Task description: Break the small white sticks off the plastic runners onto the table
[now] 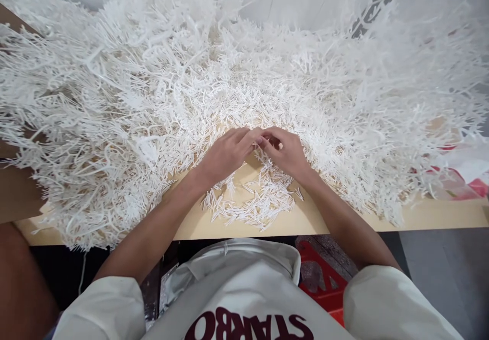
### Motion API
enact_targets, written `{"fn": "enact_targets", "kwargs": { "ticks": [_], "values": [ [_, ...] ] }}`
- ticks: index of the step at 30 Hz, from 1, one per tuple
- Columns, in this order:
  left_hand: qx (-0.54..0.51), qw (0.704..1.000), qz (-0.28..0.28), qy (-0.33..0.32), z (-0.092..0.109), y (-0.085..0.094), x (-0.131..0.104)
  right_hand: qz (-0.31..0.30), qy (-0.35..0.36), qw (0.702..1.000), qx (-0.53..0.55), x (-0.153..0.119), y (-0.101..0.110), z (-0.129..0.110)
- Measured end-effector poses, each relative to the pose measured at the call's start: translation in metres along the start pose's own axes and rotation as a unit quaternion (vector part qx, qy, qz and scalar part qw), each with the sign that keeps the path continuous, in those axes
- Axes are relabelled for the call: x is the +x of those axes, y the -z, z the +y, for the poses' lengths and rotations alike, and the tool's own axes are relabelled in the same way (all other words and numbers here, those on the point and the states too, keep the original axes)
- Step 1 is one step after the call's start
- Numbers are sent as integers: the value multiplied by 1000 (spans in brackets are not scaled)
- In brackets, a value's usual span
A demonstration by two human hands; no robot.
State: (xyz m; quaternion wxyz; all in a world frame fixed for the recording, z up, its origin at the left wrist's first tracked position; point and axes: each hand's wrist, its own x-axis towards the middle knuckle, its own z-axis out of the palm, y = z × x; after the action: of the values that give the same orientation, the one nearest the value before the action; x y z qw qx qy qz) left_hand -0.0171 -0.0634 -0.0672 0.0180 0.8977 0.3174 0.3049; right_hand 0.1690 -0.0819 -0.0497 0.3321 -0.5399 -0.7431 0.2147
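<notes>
My left hand (pixel 228 152) and my right hand (pixel 286 151) meet at the near edge of a big heap of white branching plastic pieces (pixel 244 95). Both sets of fingers are curled and pinched together, fingertips touching or nearly so. Whatever lies between them is hidden by the fingers. Just below my hands, a small loose pile of short white sticks (pixel 263 200) is spread on the tan tabletop (pixel 305 220), between my forearms.
The heap spreads across the table and rises high at the left and right. Pink-and-white plastic packaging (pixel 458 179) lies at the right. A cardboard box (pixel 19 192) stands at the left edge, with part of a person's limb (pixel 23 279) below it. Under the table is a red plastic object (pixel 321 279).
</notes>
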Motion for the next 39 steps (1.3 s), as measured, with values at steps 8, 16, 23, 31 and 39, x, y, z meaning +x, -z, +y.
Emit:
{"fn": "enact_targets", "kwargs": {
  "ticks": [8, 16, 23, 31, 39],
  "values": [
    [1, 1000, 6, -2, -1, 2, 3, -103, -74, 980, 151, 4, 5, 12],
    [7, 999, 36, -10, -3, -1, 3, -151, -77, 974, 149, 5, 12, 3],
    [-21, 998, 28, 44, 5, -2, 3, -95, 18, 995, 10, 4, 9, 1],
    [-108, 960, 112, 235, -26, 6, 7, -69, 309, 949, 16, -25, -9, -30],
    [-82, 993, 51, 69, -11, -1, 5, 201, 8, 979, 32, -9, 1, -8]
  ]
}}
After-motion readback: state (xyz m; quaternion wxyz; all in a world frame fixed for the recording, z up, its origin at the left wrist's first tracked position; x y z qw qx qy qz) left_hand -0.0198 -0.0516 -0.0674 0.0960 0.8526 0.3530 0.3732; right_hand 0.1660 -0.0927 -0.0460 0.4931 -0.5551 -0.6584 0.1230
